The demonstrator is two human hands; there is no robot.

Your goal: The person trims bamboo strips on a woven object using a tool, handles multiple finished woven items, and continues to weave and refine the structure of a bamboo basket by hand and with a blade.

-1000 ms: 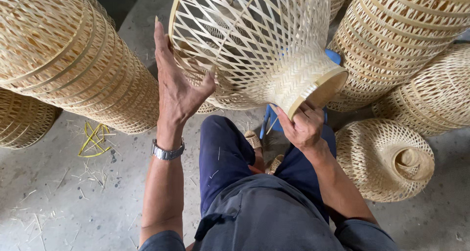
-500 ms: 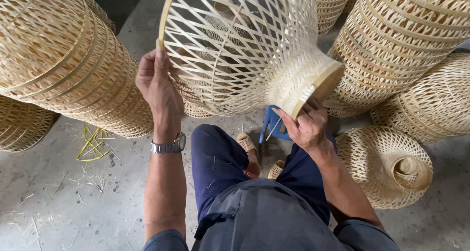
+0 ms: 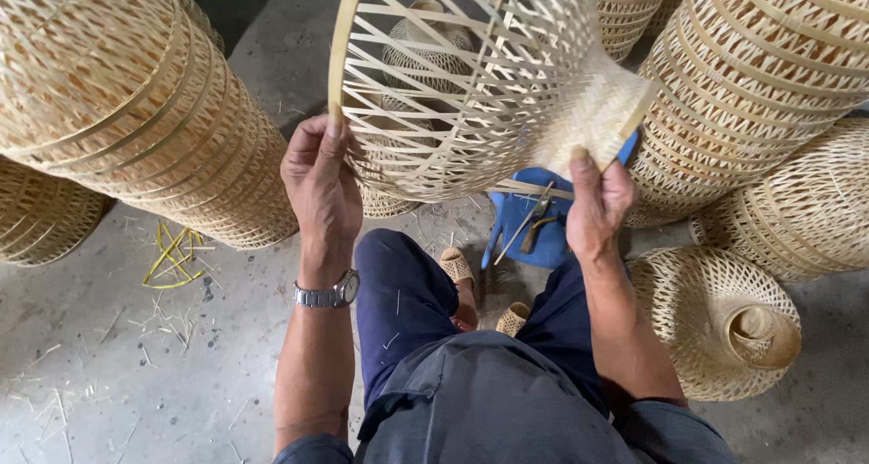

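Bamboo lattice basket [image 3: 471,84] was up in front of you, tilted, wide open rim toward the left, narrow woven neck toward the right. Your left hand [image 3: 321,179] gripped the rim hoop, fingers curled round it. Your right hand [image 3: 597,201] clasped the neck end, thumb pressed up against the weave. Blue stool [image 3: 529,224] sat on the concrete floor [image 3: 109,373] below, pliers [image 3: 534,220] lying on it. Large finished baskets [image 3: 127,93] stood on both sides, a smaller one [image 3: 715,319] just beside your right forearm. Yellow strapping [image 3: 172,256] lay on the floor at left.

Head camera looks steeply down, close over the lap.
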